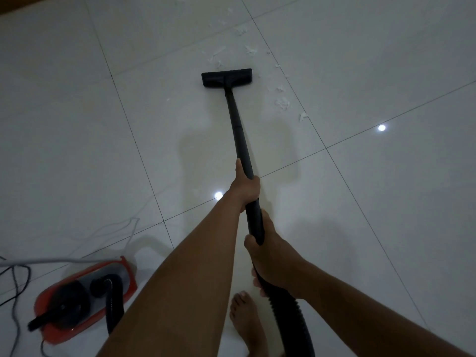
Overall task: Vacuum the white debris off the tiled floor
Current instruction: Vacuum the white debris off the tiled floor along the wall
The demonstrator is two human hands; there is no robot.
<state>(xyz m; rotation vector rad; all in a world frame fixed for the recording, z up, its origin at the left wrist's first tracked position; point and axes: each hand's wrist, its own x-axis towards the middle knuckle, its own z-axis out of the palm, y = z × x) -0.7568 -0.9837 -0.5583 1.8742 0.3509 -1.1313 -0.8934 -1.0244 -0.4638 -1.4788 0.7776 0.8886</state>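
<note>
- Fingers (255,183) of the left hand (244,188) are curled tight round the black wand (239,130), roughly midway along the tube. The thumb lies up its left side, pointing toward the head.
- The right hand (273,256) sits lower, nearer the body, wrapped round the wand's thicker end where the ribbed hose (291,320) joins. Its fingertips show curled underneath.
- The two hands are close together on the same tube, left ahead of right.
- The floor head (226,78) lies flat on the tiled floor (77,124), its long edge facing away from the person.
- Scattered white debris (282,103) lies in shredded scraps just beyond the head and in a trail down its right side, following a grout line. One small fleck sits left of the wand.
- A red canister vacuum (85,297) stands at lower left beside the left forearm, with the hose plugged into its top.
- Loose cables (15,279), pale and dark, lie on the tiles left of the canister.
- One bare foot (244,320) stands between the forearms.
- Two bright light spots (218,195) are reflected in the glossy tiles.
</note>
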